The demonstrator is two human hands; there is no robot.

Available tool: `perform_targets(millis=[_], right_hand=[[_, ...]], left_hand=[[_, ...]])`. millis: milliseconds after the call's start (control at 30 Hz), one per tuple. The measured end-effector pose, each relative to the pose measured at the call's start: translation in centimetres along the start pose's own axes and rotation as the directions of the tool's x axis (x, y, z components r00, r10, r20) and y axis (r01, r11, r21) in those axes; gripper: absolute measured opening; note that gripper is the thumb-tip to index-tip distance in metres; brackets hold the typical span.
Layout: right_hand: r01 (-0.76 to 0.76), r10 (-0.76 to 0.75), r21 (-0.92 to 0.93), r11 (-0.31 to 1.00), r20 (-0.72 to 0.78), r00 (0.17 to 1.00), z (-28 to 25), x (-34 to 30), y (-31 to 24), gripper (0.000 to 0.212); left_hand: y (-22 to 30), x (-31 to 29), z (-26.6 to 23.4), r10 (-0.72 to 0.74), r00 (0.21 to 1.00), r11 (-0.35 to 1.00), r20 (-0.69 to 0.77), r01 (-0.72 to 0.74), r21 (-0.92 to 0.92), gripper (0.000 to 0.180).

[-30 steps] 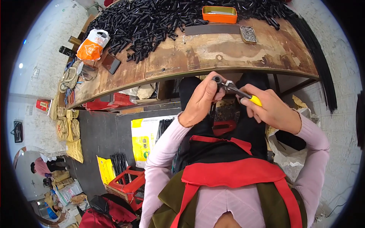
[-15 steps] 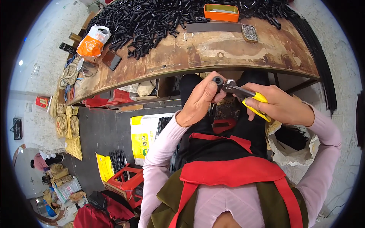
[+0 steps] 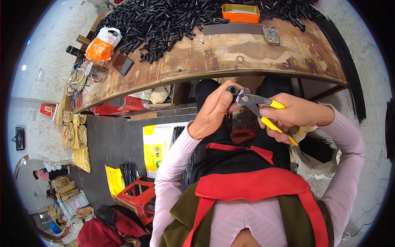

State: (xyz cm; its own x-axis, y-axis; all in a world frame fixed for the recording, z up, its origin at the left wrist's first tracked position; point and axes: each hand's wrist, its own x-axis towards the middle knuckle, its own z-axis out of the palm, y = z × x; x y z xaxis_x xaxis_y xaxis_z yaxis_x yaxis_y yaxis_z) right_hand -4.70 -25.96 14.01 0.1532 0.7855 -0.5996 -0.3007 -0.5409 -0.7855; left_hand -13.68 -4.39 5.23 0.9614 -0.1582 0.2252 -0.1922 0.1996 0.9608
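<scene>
Between the fingers of my left hand [image 3: 212, 112] is a short black tube [image 3: 233, 90], its round open end facing up. My right hand [image 3: 294, 113] is wrapped round the yellow handles of a pair of end-cutting pliers [image 3: 256, 100]. The pliers' metal head lies right beside the tube's end, close to my left fingertips; whether the jaws grip anything there is too small to tell. Both hands are over my lap, just in front of the table's near edge.
Across the wooden table [image 3: 185, 61] lies a heap of black tubes [image 3: 164, 29]. An orange tin [image 3: 241, 13], a small tray of metal bits [image 3: 271, 35], a phone [image 3: 122, 64] and a plastic bag [image 3: 102, 44] are there too. Long black rods [image 3: 349, 78] hang off its right end.
The pliers' handles have spread wider apart in my right hand, and its fingers have loosened. My left hand has shifted slightly left with the tube.
</scene>
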Motion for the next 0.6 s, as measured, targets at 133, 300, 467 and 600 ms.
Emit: perform_targets(millis=[133,300,467,600], right_hand=[[0.110,-0.121,-0.178,0.978,-0.052,0.991,0.7,-0.8,0.2,0.024],[0.027,-0.175,-0.533,0.845,-0.229,0.958,1.3,-3.5,-1.5,0.027],[-0.020,-0.150,-0.587,0.809,-0.239,0.959,1.0,-4.1,-2.0,0.026],[0.024,-0.142,-0.394,0.919,-0.272,0.952,0.5,-1.2,-1.2,0.028]], left_hand=[[0.5,0.0,-0.4,0.036,0.996,0.998,0.082,-0.031,-0.057,0.051],[1.0,0.5,1.1,0.006,0.997,1.000,0.078,-0.005,-0.013,0.050],[1.6,0.7,2.1,0.005,0.997,0.994,0.076,-0.014,0.109,0.052],[1.7,1.1,0.6,0.000,0.998,0.983,-0.070,0.013,0.184,0.053]])
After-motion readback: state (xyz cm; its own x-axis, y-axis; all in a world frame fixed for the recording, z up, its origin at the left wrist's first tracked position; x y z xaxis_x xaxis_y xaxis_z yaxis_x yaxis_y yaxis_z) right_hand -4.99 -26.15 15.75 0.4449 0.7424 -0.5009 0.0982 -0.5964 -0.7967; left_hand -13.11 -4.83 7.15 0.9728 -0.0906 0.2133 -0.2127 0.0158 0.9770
